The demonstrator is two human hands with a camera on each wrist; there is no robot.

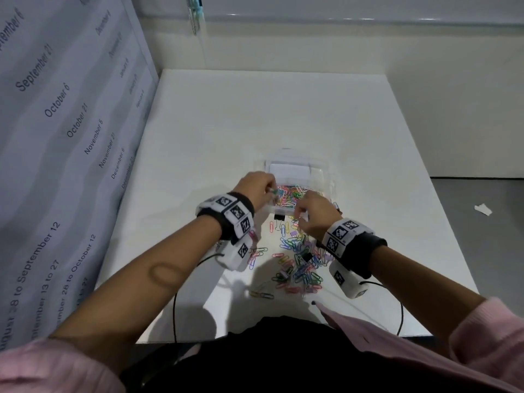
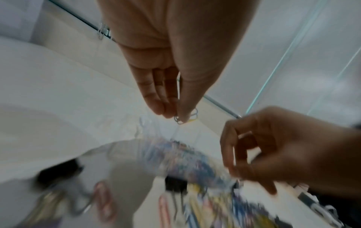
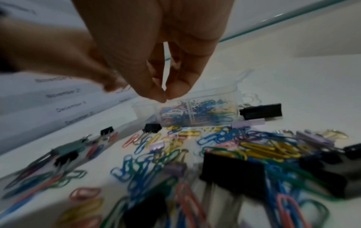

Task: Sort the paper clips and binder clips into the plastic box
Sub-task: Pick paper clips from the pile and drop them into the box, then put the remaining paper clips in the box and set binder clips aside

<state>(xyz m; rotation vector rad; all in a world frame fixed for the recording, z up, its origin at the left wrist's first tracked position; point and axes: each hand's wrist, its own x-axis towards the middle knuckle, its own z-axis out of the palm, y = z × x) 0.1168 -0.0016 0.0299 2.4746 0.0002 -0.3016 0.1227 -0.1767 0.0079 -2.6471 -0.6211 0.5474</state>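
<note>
My left hand (image 2: 175,64) pinches a few paper clips (image 2: 186,118) over the plastic box (image 1: 297,177), plain only from its wrist; my right hand (image 3: 156,61), fingertips together, seems empty above the loose pile (image 1: 297,262) on the table (image 1: 255,114)

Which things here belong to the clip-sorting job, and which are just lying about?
Job: plastic box; loose paper clips; black binder clips; left hand pinching paper clips; right hand.

Lying about: paper scrap; dated sheet.
</note>
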